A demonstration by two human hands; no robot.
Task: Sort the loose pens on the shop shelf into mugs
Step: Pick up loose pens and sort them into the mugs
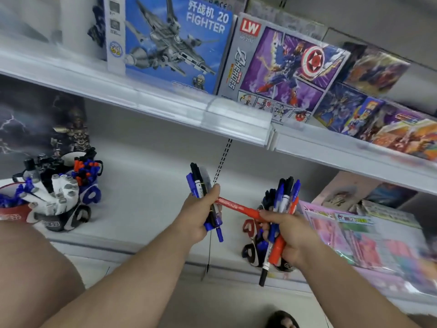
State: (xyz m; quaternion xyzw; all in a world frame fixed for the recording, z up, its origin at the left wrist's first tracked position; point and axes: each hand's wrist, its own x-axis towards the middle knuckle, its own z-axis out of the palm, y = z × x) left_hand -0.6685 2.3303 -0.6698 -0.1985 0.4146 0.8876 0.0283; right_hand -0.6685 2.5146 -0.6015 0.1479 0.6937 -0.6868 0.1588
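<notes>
There is a single view, from a camera worn on the person's head. It looks forward and down at the lower shelf (146,209), close enough that both forearms run up from the bottom edge to the middle of the picture. The view is tilted: the upper shelf edge (236,119) above the lower shelf slants down from left to right across the picture. The wide lens bends lines near the borders. Above the lower shelf the toy boxes (175,43) fill the top; below it a strip of floor (212,311) shows.
</notes>
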